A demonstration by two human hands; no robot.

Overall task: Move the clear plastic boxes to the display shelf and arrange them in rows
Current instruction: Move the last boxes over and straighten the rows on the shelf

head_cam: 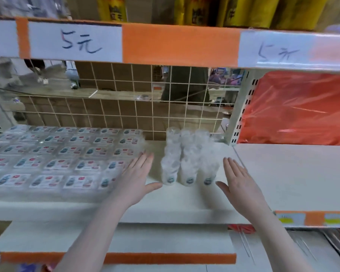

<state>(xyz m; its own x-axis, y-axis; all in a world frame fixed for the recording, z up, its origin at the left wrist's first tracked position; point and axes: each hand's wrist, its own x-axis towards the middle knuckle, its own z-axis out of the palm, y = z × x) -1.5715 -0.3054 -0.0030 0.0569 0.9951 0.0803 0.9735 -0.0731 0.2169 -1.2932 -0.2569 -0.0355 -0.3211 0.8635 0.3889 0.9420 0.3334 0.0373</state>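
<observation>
Clear plastic boxes (188,160) stand on edge in three rows running front to back on the white display shelf (185,201), each front box bearing a small oval label. My left hand (137,179) hovers flat, fingers straight, just left of these rows. My right hand (241,183) is flat and open just right of them. Neither hand holds anything; whether either touches a box I cannot tell. More labelled clear boxes (53,154) lie flat in several neat rows across the left part of the shelf.
A wire grid back panel (126,107) stands behind the shelf. An upright perforated post (241,107) divides it from the right bay, which holds an orange plastic bag (298,108). An orange-and-white price strip (165,44) on the upper shelf hangs overhead.
</observation>
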